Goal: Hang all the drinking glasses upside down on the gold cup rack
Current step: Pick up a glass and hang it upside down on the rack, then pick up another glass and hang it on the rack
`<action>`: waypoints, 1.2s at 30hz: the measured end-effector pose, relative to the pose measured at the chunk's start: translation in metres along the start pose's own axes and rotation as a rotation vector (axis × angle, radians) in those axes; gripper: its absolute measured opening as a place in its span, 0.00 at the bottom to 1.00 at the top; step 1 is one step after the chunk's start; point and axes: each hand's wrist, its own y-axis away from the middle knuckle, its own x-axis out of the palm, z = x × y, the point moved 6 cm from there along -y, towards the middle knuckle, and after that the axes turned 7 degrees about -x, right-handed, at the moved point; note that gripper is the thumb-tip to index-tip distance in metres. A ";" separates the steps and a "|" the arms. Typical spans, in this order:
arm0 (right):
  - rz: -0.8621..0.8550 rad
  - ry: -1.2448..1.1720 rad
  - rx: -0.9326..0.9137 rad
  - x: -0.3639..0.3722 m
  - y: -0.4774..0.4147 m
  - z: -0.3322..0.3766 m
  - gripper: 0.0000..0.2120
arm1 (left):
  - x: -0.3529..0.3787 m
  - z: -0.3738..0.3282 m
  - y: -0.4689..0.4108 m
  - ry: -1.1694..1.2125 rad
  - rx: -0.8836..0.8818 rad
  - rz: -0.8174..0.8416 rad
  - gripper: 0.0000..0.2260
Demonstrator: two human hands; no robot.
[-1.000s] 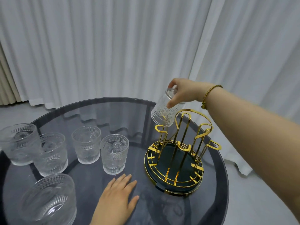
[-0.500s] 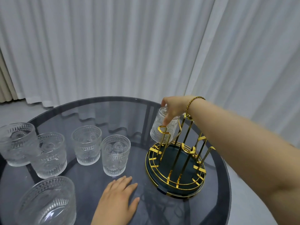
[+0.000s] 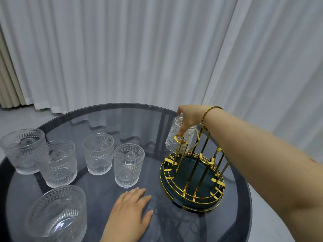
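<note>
Inverted glass (image 3: 178,137) over the rack's (image 3: 192,180) far-left peg, axis near upright, right hand (image 3: 189,116) gripping its base from above. Five glasses upright toward bench (image 3: 136,114) left edge; left hand (image 3: 130,212) spread flat, nearer them.

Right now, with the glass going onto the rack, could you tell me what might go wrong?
1. The right hand holds the inverted glass at the rack's far side; if not seated on its gold prong, it could slip off.
2. The rack stands near the table edge; a push might shift it outward.
3. Two upright glasses sit together and may clink.
</note>
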 end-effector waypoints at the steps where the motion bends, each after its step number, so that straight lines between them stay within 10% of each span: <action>1: -0.016 -0.004 -0.001 -0.001 0.001 0.000 0.36 | 0.001 -0.001 0.001 0.000 0.003 0.020 0.22; 13: -0.491 -0.148 -0.178 -0.026 0.091 0.022 0.21 | -0.031 -0.007 0.044 0.137 -0.096 0.129 0.20; 17: -0.633 -0.337 -0.271 -0.013 0.127 0.052 0.16 | -0.076 -0.004 0.095 0.223 -0.004 -0.135 0.08; 22: -0.705 -0.628 -0.370 0.037 0.143 0.103 0.12 | -0.115 0.045 0.142 0.232 -0.150 -0.315 0.27; 30: -0.439 -1.177 -0.284 0.151 0.121 0.181 0.21 | -0.099 0.141 0.162 0.077 -0.638 -0.208 0.18; 36: -0.174 -1.196 -0.294 0.190 0.105 0.223 0.47 | -0.067 0.163 0.150 0.069 -0.615 -0.018 0.23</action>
